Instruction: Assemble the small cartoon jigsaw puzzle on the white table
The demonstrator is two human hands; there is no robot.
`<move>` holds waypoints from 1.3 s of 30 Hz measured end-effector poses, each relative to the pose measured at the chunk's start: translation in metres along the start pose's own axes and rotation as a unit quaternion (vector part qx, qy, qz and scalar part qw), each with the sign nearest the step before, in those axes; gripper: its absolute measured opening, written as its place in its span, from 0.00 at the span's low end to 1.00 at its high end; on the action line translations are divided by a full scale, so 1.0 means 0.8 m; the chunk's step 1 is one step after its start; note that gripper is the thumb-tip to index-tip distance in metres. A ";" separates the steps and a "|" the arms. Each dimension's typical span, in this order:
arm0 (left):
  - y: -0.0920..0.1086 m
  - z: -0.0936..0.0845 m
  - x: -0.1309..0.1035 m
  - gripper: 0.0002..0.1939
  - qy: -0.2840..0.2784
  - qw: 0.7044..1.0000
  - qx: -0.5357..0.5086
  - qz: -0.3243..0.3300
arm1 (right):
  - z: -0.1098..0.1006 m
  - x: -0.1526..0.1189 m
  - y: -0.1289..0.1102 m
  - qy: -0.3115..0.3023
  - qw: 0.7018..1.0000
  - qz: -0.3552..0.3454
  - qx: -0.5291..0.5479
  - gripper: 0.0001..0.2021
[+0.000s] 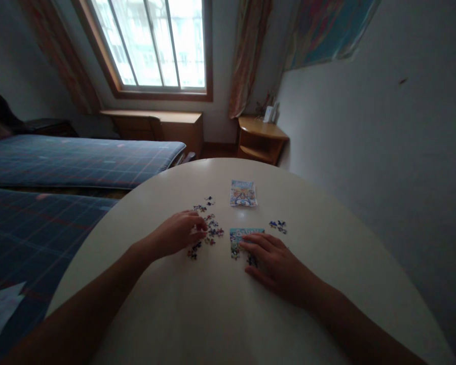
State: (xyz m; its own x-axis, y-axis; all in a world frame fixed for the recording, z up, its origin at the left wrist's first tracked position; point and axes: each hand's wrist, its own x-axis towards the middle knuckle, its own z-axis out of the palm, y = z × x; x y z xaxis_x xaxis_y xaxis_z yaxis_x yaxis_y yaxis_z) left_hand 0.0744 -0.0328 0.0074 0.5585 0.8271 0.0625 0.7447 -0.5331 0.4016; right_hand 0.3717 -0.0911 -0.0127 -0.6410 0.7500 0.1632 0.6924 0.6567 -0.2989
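I'd reckon the pieces (215, 232) toward the left edge of the bench (327, 223) light, stiff, best pinched rim-wise, left hand (178, 230) with fingers half-curled, grip unclear, right hand (274, 257) spread over the puzzle (234, 243).

On the table (182, 314), loose pieces (212, 232) flank the puzzle (235, 244), a leaflet (243, 193) behind it.

Puzzle (235, 243) partly under right grip (272, 259)

The tabletop (197, 314) looks smooth and faintly glossy. The puzzle pieces (215, 232) look like card, the picture sheet (243, 193) like paper. The desk (178, 117) is smooth wood, the mattress (79, 157) cloth-covered, the wall (365, 142) matt.
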 end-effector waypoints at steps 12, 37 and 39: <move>0.007 0.011 -0.001 0.04 -0.009 0.999 -0.003 0.044 | 0.001 0.000 0.002 0.006 1.000 -0.002 0.003 0.21; 0.024 0.051 0.013 0.08 0.123 0.992 0.011 0.024 | 0.000 0.000 -0.002 0.004 1.000 -0.007 0.008 0.21; 0.019 0.039 0.007 0.09 0.096 0.995 0.017 0.034 | -0.001 -0.001 -0.002 0.000 1.000 -0.005 0.008 0.21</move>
State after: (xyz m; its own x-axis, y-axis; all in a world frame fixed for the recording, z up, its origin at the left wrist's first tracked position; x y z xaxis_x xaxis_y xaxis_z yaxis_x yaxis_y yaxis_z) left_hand 0.1001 -0.0415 -0.0147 0.5298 0.8060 0.2638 0.7218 -0.5919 0.3588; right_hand 0.3709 -0.0926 -0.0115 -0.6474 0.7438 0.1663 0.6811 0.6625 -0.3118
